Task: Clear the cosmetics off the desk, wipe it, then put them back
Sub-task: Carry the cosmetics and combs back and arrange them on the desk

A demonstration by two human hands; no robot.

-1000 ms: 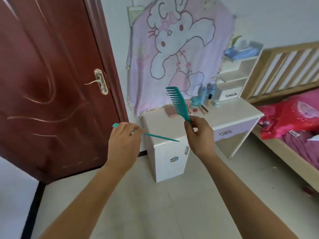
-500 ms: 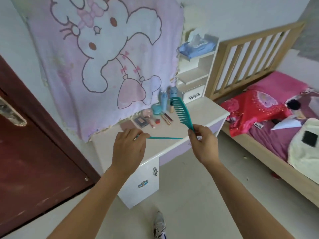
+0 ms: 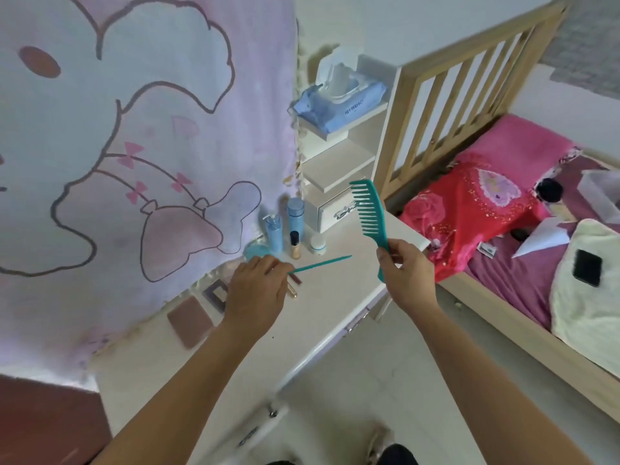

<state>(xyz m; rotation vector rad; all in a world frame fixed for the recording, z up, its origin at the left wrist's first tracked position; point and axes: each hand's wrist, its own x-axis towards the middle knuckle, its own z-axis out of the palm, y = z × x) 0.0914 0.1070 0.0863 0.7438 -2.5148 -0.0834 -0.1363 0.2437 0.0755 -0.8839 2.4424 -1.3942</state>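
Desk [image 3: 339, 297], white, set against the wall under a hanging pink cartoon blanket [image 3: 134, 146]; wooden bed [image 3: 453, 95] with red and pink bedding close on its right. Small shelf unit [image 3: 342, 156] at the desk's back corner, blue wipes pack [image 3: 339, 107] on top.

Cosmetics sit along the desk's back edge: two blue bottles [image 3: 285, 223], a small foundation bottle [image 3: 295, 245], a white jar [image 3: 318, 245], a teal round pot [image 3: 255, 251] partly hidden behind the left hand. Flat compacts [image 3: 191, 318] lie further left, blurred. A lipstick-like tube [image 3: 293, 280] lies just under the left hand.

Right hand [image 3: 407, 273] closed around the handle of a wide-tooth teal comb [image 3: 369, 213], held upright above the desk's front edge. Left hand [image 3: 258, 290] pinches a thin teal tail comb [image 3: 318, 264], pointed end aimed right, low over the desk.

Judgement: the combs look to be going down onto the desk with the other cosmetics, so this reads as the putting-back stage, though I cannot tell for sure.

Risks: the left hand works right beside the upright bottles; a sweep of the wrist or the tail comb's point could topple the narrow foundation bottle and knock its neighbours. The tube under the hand could roll if nudged. A comb set too near the front edge may slip to the floor.
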